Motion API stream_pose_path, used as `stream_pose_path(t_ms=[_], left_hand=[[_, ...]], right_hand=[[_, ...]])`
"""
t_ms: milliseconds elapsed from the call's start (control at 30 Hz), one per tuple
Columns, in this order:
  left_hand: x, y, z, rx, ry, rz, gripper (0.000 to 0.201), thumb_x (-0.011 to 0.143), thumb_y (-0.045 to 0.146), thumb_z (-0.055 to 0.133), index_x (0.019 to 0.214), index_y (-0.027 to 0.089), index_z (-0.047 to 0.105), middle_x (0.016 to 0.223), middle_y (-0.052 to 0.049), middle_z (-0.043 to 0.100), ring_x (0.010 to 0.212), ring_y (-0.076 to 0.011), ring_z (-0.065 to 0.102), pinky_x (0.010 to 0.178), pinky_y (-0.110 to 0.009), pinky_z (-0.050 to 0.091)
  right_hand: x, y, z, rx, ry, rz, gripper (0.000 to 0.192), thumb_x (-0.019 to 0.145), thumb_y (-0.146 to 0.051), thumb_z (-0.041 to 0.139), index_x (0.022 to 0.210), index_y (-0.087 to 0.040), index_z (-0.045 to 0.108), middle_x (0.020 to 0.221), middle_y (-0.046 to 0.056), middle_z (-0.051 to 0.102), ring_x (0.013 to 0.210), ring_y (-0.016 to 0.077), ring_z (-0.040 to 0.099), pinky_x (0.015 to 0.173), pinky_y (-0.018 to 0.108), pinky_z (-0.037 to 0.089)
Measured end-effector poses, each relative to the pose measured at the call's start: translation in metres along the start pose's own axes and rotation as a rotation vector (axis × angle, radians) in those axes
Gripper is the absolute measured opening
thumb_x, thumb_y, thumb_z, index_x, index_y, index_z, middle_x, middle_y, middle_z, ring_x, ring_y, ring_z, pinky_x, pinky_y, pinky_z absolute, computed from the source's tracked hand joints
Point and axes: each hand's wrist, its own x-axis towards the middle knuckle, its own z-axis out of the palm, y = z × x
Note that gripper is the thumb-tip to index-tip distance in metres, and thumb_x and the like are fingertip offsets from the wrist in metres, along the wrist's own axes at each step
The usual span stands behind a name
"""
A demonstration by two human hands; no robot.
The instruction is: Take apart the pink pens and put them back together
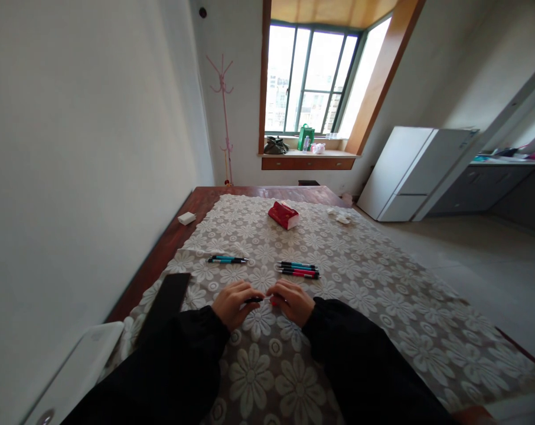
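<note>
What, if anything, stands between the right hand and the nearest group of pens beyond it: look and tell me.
Nothing visible stands in the way: only the flowered tablecloth lies between the right hand and those pens. The hand itself isn't free, though; a small red piece shows at its fingers.

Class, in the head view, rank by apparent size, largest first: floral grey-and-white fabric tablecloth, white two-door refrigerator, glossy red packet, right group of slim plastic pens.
1. Floral tablecloth
2. White refrigerator
3. Red packet and right group of pens: too alike to rank
</note>
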Motion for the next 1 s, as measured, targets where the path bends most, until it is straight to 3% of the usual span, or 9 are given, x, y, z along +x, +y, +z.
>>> stream_pose_path(t_ms=[367, 1000], left_hand=[[0.0004, 0.0049, 0.0009, -0.1, 0.105, -0.021, 0.008, 0.085, 0.026, 0.068, 0.089, 0.02, 0.066, 0.077, -0.001, 0.065, 0.075, -0.0141, 0.06, 0.067, -0.023, 0.052], [0.0015, 0.009, 0.0007, -0.101, 0.102, -0.015, 0.009, 0.086, 0.028, 0.065, 0.09, 0.02, 0.067, 0.079, -0.002, 0.068, 0.076, -0.0142, 0.061, 0.069, -0.025, 0.051]], right_hand=[[0.0005, 0.0013, 0.0032, -0.048, -0.05, 0.02, 0.016, 0.097, -0.026, 0.048, 0.097, -0.02, 0.062, 0.079, 0.004, 0.061, 0.075, 0.0165, 0.057, 0.07, 0.026, 0.045], [0.0027, -0.0078, 0.0035, -0.046, -0.043, -0.02, 0.013, 0.095, -0.023, 0.047, 0.087, -0.02, 0.058, 0.072, 0.003, 0.057, 0.068, 0.0161, 0.053, 0.064, 0.026, 0.041]])
